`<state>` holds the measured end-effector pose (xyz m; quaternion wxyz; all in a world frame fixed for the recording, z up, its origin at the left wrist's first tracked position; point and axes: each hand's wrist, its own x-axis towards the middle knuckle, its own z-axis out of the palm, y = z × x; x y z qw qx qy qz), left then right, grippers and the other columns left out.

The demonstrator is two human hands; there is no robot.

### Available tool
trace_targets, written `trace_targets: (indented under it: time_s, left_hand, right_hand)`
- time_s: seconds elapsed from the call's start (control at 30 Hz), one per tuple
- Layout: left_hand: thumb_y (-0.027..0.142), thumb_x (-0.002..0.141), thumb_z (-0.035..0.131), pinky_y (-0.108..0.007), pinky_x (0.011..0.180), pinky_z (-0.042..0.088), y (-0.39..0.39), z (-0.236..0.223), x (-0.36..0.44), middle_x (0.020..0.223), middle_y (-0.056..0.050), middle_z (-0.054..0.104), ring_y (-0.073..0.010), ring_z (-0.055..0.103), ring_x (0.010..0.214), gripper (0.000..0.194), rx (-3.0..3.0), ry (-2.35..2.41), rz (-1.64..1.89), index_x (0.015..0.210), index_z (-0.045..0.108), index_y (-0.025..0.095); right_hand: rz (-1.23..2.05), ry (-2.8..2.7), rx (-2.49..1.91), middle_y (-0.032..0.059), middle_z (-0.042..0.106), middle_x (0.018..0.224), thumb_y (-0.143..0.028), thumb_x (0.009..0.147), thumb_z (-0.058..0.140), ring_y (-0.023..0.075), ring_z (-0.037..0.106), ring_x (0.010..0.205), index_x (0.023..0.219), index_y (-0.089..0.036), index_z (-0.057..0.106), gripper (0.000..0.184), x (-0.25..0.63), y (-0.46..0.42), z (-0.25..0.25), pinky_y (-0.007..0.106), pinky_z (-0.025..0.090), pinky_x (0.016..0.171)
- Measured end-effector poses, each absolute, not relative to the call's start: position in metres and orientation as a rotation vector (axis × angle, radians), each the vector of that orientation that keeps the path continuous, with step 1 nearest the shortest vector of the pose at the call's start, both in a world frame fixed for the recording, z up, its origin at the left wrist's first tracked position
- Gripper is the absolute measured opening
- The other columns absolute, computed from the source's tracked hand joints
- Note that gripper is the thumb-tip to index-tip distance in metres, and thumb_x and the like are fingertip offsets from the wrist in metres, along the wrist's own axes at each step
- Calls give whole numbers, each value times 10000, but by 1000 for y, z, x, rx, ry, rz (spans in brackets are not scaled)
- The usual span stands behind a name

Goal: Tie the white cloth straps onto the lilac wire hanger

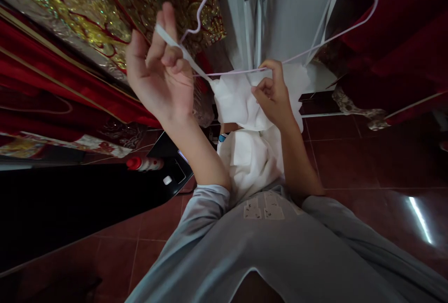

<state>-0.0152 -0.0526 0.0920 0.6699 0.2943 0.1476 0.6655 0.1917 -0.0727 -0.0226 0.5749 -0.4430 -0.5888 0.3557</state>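
Looks to be handling straps at the hanger. Grasps a white strap (168, 36) with the fingers of the raised left hand (173, 86), thumb spread apart, just beside the left end of a pink wire hanger (375, 1). Crooks a finger of the right hand (276, 95) over the lower bar, thumb close to the cloth; cannot tell whether also pinching it. Calls, as judged, for slack in the strap and a steady bar. At centre, just below the bar, a white garment (238, 100): thin, soft, ruffled at the edge. At right, a second strap (331, 9), looped at the hanger's notch. Nearer, bunched white cloth (252, 158), matte and loosely folded. To the left, gold sequinned fabric (87, 0), stiff and glittering; below it, a dark, smooth desk (87, 205) with a red-capped bottle (145, 163).
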Motion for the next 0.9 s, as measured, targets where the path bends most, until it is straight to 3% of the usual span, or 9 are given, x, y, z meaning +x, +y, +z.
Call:
trace_targets:
  time_s: [0.07, 0.13, 0.23, 0.33, 0.47, 0.57, 0.7, 0.8, 0.9]
  left_hand:
    - [439, 1136, 70, -260, 652, 510, -47, 79, -22, 1247, -78, 679, -213, 579, 1133, 599, 639, 498, 1651, 1462, 449, 109]
    - [390, 1143, 126, -279, 745, 515, -45, 59, -26, 1321, 16, 646, -207, 517, 1240, 508, 608, 717, 1807, 1267, 593, 232]
    - [280, 1144, 213, -235, 635, 495, -46, 29, -24, 1254, 89, 664, -153, 574, 1090, 454, 535, 851, 1911, 968, 631, 267]
    - [219, 1145, 211, -234, 460, 374, -48, 15, -9, 1127, 55, 698, -142, 558, 748, 476, 538, 769, 1794, 916, 627, 244]
    - [178, 1140, 145, -310, 449, 280, -53, 13, 29, 1118, -10, 710, -164, 366, 497, 536, 730, 690, 1588, 950, 644, 232]
    - [222, 1131, 297, -321, 451, 236, -59, 10, 56, 1017, -75, 718, -159, 353, 461, 408, 819, 641, 1592, 959, 666, 193]
    - [352, 1122, 383, -312, 467, 283, -61, 2, 67, 929, -51, 698, -164, 401, 484, 376, 914, 653, 1693, 899, 664, 240]
    - [412, 1093, 434, -317, 505, 348, -58, 1, 59, 963, -53, 705, -186, 500, 553, 339, 980, 732, 1677, 886, 656, 262]
    - [464, 1053, 496, -353, 563, 389, -58, 4, 54, 1024, -61, 709, -240, 594, 637, 287, 950, 797, 1644, 895, 662, 291]
  right_hand:
    - [829, -1382, -1042, -67, 414, 678, -255, 874, 591, 99, 420, 592, 1201, -303, 415, 374, 192, -72, -23, 261, 370, 599]
    - [819, -1374, -1053, -68, 422, 677, -243, 876, 577, 100, 422, 590, 1214, -313, 408, 384, 190, -71, -24, 269, 372, 598]
    - [803, -1382, -1078, -68, 442, 666, -261, 876, 579, 110, 440, 595, 1226, -337, 408, 397, 186, -70, -26, 293, 411, 615]
    - [798, -1394, -1068, -64, 438, 655, -334, 884, 587, 121, 441, 601, 1232, -364, 407, 394, 181, -71, -26, 307, 430, 611]
    - [818, -1378, -1045, -64, 414, 658, -390, 871, 605, 126, 429, 592, 1216, -350, 396, 406, 178, -71, -24, 293, 379, 565]
    - [803, -1368, -1048, -64, 397, 665, -424, 860, 614, 131, 436, 591, 1208, -331, 372, 433, 176, -70, -26, 290, 373, 571]
    - [782, -1378, -1092, -45, 441, 727, -484, 859, 617, 138, 476, 639, 1222, -342, 363, 466, 174, -70, -27, 295, 422, 595]
    - [771, -1425, -1047, -21, 529, 834, -413, 847, 629, 133, 505, 667, 1261, -341, 399, 479, 174, -73, -22, 290, 438, 597]
    - [531, -1309, -1041, 11, 586, 970, -326, 840, 574, 140, 561, 737, 1208, -322, 480, 380, 181, -75, -16, 285, 457, 613]
